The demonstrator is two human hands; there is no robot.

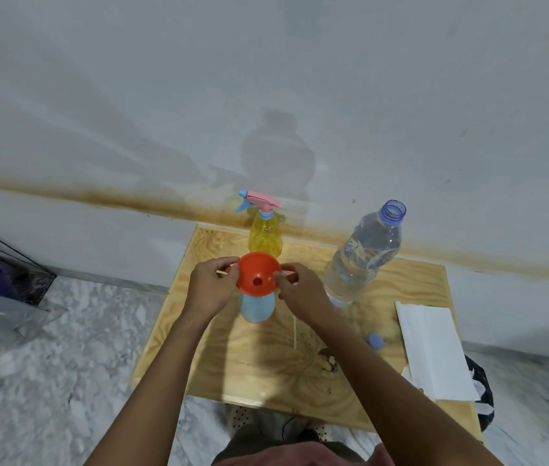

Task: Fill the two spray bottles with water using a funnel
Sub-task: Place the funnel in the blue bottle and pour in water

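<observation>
An orange funnel [258, 273] sits in the neck of a light blue spray bottle [257, 306] standing in the middle of the wooden table [259, 361]. My left hand [210, 285] pinches the funnel's left rim. My right hand [300, 290] pinches its right rim. A pink part, probably the blue bottle's spray head, shows behind my right hand [288, 273]. A yellow spray bottle [264, 235] with a pink and blue trigger head stands at the table's far edge. An uncapped clear water bottle [364, 253] stands to the right, largely full.
A blue bottle cap [375, 341] lies on the table right of my right forearm. Folded white paper towels [434, 351] lie along the right edge. A thin white tube [295, 331] lies mid-table. A clear plastic box [3, 264] stands on the floor at left.
</observation>
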